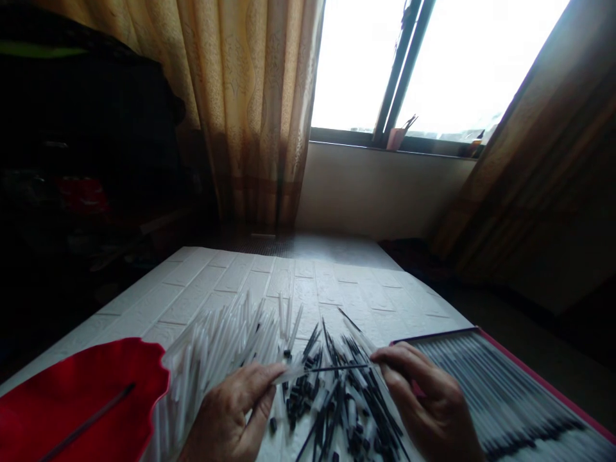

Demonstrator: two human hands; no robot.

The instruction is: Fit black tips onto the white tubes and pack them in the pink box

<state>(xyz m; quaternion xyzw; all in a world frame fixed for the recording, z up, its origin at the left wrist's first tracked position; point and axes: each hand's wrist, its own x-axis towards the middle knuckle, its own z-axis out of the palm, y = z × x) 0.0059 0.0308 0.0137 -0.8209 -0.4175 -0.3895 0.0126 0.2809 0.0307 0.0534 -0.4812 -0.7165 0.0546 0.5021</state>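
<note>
White brick-pattern table point(298, 276), bright window point(351, 70) far side. Left hand point(235, 410) pinches a clear piece point(293, 373), right hand point(428, 398) pinches a thin dark rod point(339, 368) above the near dark pile point(301, 393). Lining-up step, I'd guess; calls for steady aim.

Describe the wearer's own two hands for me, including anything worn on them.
The left hand and right hand are both bare, without gloves. No ring shows on the visible fingers, and I see no markings. The picture's lower edge cuts off the arms, so sleeves cannot be judged.
</note>
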